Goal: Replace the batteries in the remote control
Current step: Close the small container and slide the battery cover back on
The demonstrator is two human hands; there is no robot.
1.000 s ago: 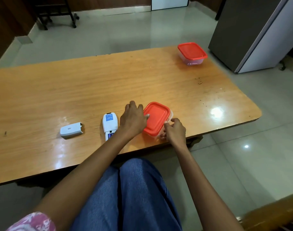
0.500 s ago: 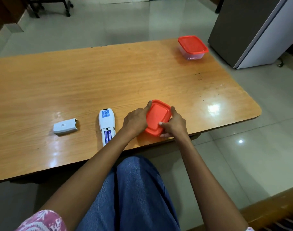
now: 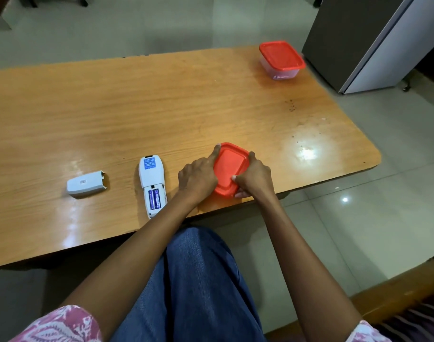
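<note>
On the glossy wooden desk (image 3: 161,107), near its front edge, the white remote control (image 3: 152,180) lies face down, its compartment open with two purple batteries (image 3: 154,199) inside and its battery cover (image 3: 86,187) apart to the left. Just right, the left hand (image 3: 198,180) and right hand (image 3: 254,177) each close their grip on the sides of a red-lidded container (image 3: 230,169), seemingly pressing its lid. Another red-lidded container (image 3: 281,59) stands at the far right corner.

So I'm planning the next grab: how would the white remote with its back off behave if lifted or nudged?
The white plastic remote looks rigid and probably light. Its two purple batteries sit exposed, since the white battery cover lies apart, so tipping it might spill them. On the glossy wooden table it would likely slide rather than roll.
</note>
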